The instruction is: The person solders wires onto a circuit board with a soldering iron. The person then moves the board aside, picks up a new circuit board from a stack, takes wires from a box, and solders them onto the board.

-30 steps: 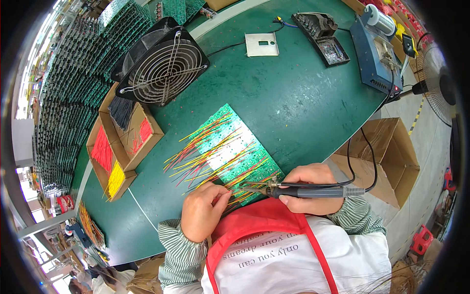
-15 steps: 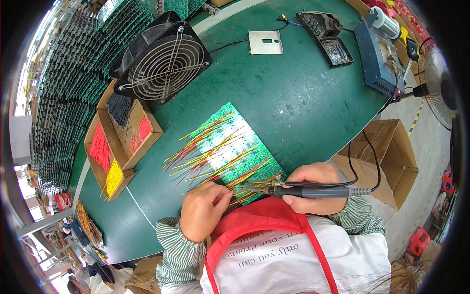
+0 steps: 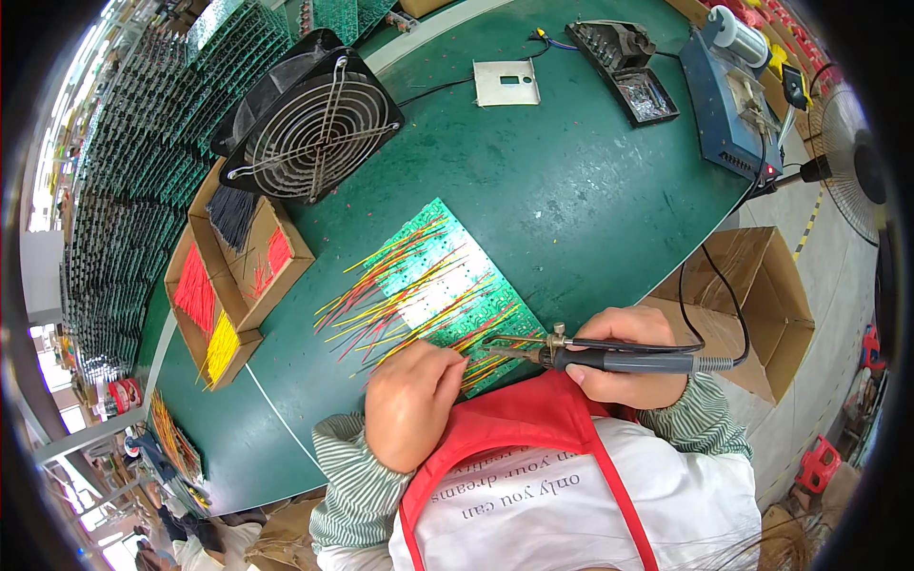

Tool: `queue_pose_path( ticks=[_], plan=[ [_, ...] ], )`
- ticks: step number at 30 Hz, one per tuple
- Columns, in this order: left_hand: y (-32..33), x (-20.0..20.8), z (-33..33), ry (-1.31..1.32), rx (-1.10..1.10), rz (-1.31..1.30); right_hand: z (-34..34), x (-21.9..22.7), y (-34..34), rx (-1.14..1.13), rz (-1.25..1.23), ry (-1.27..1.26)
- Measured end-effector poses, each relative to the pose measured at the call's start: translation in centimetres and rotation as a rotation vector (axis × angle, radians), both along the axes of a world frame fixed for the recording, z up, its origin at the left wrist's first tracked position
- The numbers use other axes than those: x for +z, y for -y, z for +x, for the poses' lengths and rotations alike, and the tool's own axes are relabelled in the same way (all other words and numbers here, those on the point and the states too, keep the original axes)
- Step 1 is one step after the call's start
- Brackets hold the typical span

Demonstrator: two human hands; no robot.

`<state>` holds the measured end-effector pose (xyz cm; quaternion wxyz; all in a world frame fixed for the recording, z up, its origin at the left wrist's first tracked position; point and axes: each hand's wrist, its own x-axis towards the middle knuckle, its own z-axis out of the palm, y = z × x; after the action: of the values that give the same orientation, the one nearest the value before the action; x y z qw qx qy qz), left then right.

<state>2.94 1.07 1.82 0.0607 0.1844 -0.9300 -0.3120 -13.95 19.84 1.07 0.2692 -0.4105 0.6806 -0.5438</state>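
Fingers of the right hand (image 3: 628, 354) wrap a soldering iron (image 3: 609, 360) w/ tip at the green circuit board's (image 3: 433, 285) near edge; left hand (image 3: 411, 402), curled (nothing visibly gripped), steadies wire leads (image 3: 400, 295) on the desk (image 3: 590, 190), board centre-near.

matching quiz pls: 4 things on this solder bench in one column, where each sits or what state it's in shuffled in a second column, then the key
1. soldering iron
2. circuit board
3. fan
4. cardboard tray

a. far left of the green table, grille facing up
b. gripped in the right hand, tip at the board's near edge
c. left of the board, holding red, yellow and black wires
d. flat on the table, coloured wires sticking out, left hand on its near edge

Pairs: 1-b, 2-d, 3-a, 4-c
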Motion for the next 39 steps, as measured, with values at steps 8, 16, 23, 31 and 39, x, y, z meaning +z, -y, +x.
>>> queue_pose_path(
  ticks=[8, 16, 23, 31, 39],
  plan=[
    [0.0, -1.2, -0.5, 0.042, 0.013, 0.063, 0.0, -0.3, 0.2, 0.001, 0.024, 0.011],
    [-0.2, -1.3, -0.7, 0.051, 0.005, 0.010, -0.3, -0.2, 0.4, 0.013, 0.009, 0.002],
    [0.1, 0.2, -0.5, -0.021, 0.011, -0.092, -0.8, 0.3, -0.2, -0.009, -0.004, -0.029],
    [-0.8, 0.0, -2.1, 0.030, -0.032, -0.015, -1.2, 0.5, -1.3, -0.054, 0.011, -0.031],
    [-0.3, -1.2, -2.7, 0.051, -0.046, 0.053, -1.3, 0.1, -1.4, -0.056, 0.033, -0.028]
  ],
)
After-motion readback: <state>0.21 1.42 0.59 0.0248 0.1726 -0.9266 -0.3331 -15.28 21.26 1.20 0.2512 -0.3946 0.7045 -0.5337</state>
